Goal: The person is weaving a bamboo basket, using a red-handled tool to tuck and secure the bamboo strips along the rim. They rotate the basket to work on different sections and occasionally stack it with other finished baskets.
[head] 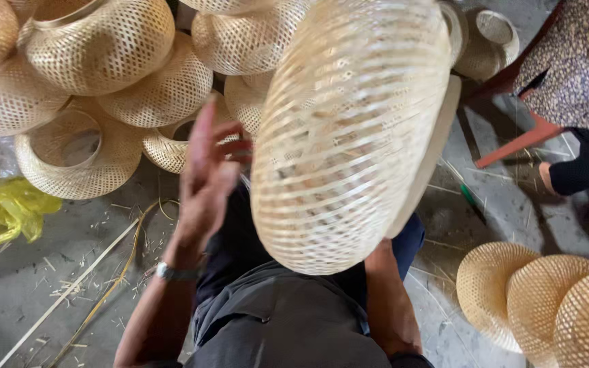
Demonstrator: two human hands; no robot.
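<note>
While a large woven bamboo lampshade (352,129) is held up over the lap, a heap of similar shades (97,82) is seen left of it. The left hand (206,174) is raised beside it, fingers apart; the right hand is hidden behind it, its grip untellable.

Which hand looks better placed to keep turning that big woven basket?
Probably the right: its forearm runs up under the woven basket, apparently carrying it, hand hidden. The left hand is raised beside it, open and apart.
</note>
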